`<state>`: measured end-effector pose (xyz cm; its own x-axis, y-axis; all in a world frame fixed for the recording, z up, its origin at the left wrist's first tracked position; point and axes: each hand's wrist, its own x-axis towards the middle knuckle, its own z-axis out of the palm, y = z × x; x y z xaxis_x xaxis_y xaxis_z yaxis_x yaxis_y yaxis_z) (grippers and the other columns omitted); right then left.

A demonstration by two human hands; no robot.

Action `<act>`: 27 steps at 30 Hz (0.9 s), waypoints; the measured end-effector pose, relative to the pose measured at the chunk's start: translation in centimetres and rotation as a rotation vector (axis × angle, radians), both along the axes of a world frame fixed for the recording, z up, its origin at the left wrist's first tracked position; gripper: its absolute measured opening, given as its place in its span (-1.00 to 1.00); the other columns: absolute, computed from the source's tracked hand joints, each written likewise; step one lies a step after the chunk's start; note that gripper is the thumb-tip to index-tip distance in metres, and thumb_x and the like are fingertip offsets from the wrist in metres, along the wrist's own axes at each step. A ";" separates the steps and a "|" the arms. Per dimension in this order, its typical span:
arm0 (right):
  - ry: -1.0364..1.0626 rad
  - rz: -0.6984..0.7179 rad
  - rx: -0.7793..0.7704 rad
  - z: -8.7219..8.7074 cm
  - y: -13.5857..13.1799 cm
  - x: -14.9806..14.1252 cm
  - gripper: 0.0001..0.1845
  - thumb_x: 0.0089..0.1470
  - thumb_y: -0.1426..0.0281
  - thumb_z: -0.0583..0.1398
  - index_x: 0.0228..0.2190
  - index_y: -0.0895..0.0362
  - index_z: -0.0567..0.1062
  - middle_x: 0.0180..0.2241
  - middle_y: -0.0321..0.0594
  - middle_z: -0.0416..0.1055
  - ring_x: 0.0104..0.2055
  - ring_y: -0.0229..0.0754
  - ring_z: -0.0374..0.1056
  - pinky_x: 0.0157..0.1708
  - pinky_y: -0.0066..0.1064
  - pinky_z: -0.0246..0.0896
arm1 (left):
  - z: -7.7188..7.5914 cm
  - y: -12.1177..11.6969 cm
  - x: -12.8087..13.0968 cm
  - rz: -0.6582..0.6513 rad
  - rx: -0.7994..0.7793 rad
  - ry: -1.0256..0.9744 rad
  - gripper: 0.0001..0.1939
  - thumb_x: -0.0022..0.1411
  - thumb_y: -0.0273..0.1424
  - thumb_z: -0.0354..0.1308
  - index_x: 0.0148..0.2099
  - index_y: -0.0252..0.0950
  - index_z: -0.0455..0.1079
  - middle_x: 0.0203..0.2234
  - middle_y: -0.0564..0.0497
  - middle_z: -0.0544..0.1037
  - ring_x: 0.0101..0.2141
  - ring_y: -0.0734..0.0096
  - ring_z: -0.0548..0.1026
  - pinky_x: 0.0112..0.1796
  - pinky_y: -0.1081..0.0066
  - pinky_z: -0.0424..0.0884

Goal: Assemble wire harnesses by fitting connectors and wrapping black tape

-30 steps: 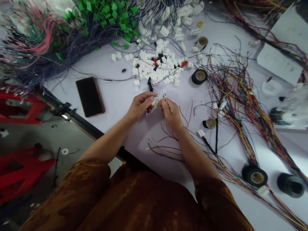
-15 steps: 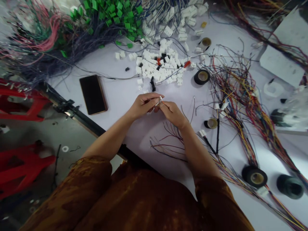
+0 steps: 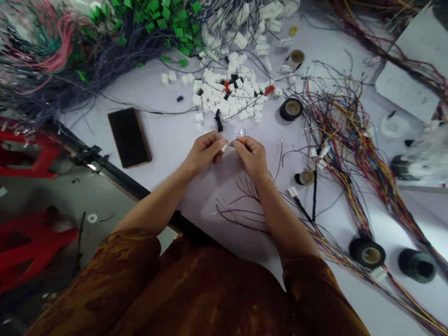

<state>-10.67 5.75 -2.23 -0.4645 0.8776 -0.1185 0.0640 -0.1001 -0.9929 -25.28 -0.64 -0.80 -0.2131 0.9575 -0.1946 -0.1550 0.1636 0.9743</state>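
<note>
Both hands are held close together above the pale lilac work table [image 3: 168, 135], and each one is closed in a small pinch. The left hand [image 3: 205, 151] grips a small white plastic connector [image 3: 224, 148] with its fingertips. The right hand [image 3: 251, 156] pinches short thin wires [image 3: 241, 141] with bare metal ends, which stand up just above its fingers. The connector and the wires are very near, between the 2 hands. Farther forward lies a heap of white connectors [image 3: 224, 95]. A black smartphone [image 3: 129, 137] lies on the left, and a roll of black electrical tape [image 3: 291, 109] lies on the right, beside a tangle of colored wires [image 3: 336, 135].
</note>
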 end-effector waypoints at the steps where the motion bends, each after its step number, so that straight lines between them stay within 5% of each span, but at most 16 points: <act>1: 0.001 0.023 0.010 0.0 0.1 0.0 -0.81 0.05 0.26 0.25 -0.47 0.12 0.48 -0.53 -0.36 0.25 -0.46 -0.33 0.12 -0.42 -0.44 0.09 | -0.1 0.1 0.0 0.000 -0.010 -0.039 -0.74 0.22 -0.24 0.22 -0.39 -0.29 0.30 -0.63 0.14 0.34 -0.67 0.65 0.28 -0.62 0.57 0.19; 13: 0.002 0.055 -0.006 0.2 0.2 0.3 -0.81 -0.02 0.27 0.29 -0.49 0.15 0.51 -0.53 -0.37 0.24 -0.45 -0.35 0.09 -0.41 -0.45 0.07 | -0.7 0.4 0.1 0.050 -0.094 -0.290 -0.71 0.26 -0.16 0.22 -0.34 -0.28 0.36 -0.59 0.14 0.33 -0.69 0.69 0.22 -0.66 0.56 0.16; 27: -0.037 0.331 -0.108 0.6 1.8 1.4 -0.74 0.00 0.25 0.27 -0.54 0.14 0.38 -0.61 -0.44 0.06 -0.54 -0.39 -0.06 -0.52 -0.43 -0.21 | -0.3 0.3 -0.3 -0.019 -0.157 -0.156 -0.59 0.24 0.00 0.17 -0.38 -0.26 0.31 -0.66 0.17 0.20 -0.77 0.71 0.10 -0.77 0.58 -0.04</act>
<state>-9.30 7.53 -1.63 -0.7153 0.6618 -0.2245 0.1462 -0.1723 -0.9741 -25.54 -0.35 -1.13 -0.1508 0.9163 -0.3709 -0.2973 0.3158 0.9010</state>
